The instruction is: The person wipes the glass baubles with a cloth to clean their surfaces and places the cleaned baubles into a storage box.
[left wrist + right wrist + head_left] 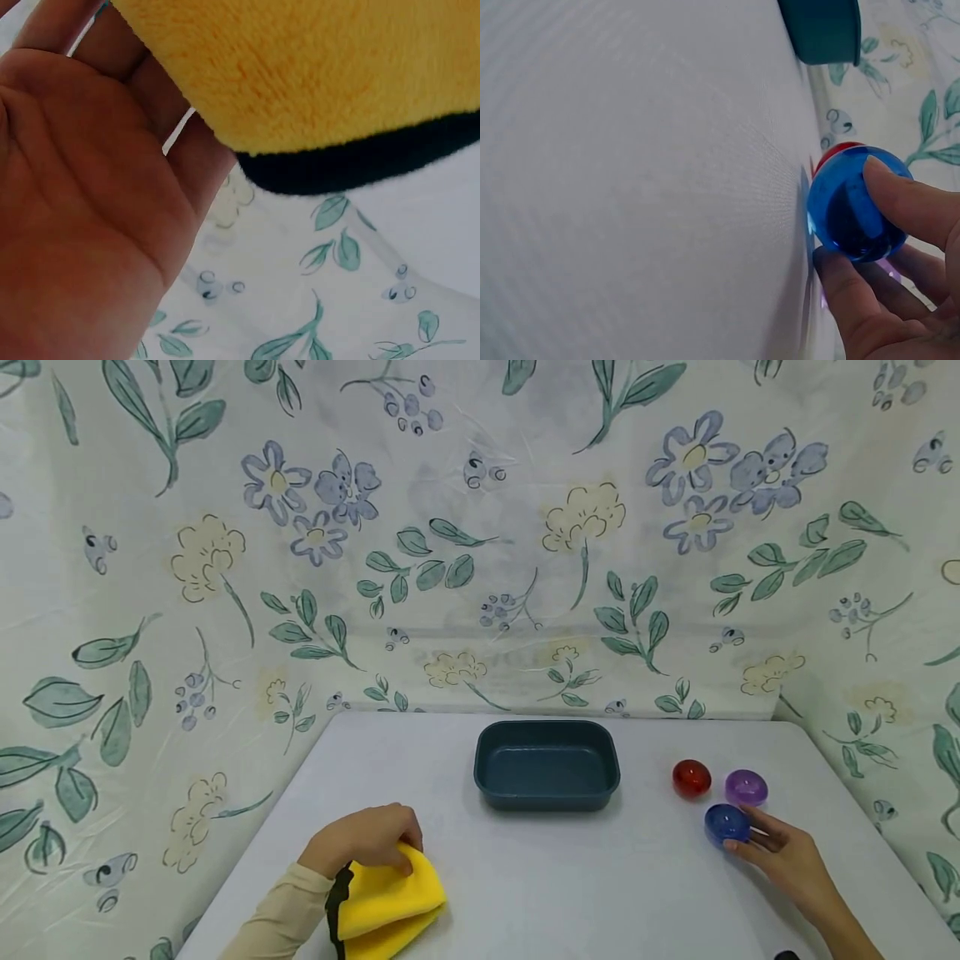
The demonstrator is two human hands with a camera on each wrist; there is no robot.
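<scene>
My left hand (367,842) grips a folded yellow plush cloth (397,897) with a black edge at the front left of the table. In the left wrist view the cloth's fuzzy side (300,75) fills the top, its fold held in the fingers. Over at the right, my right hand (787,858) pinches a glossy, see-through blue ball (724,825) between thumb and fingers, low at the tabletop. Just behind the blue ball sit a red ball (691,778) and a purple ball (746,787); in the right wrist view the blue one mostly hides both.
A dark teal rectangular tray (547,802) stands at the middle back of the white table (555,885), between the two hands. Floral cloth (495,527) hangs behind and along the sides. A small dark object (787,955) shows at the bottom edge, near the right forearm.
</scene>
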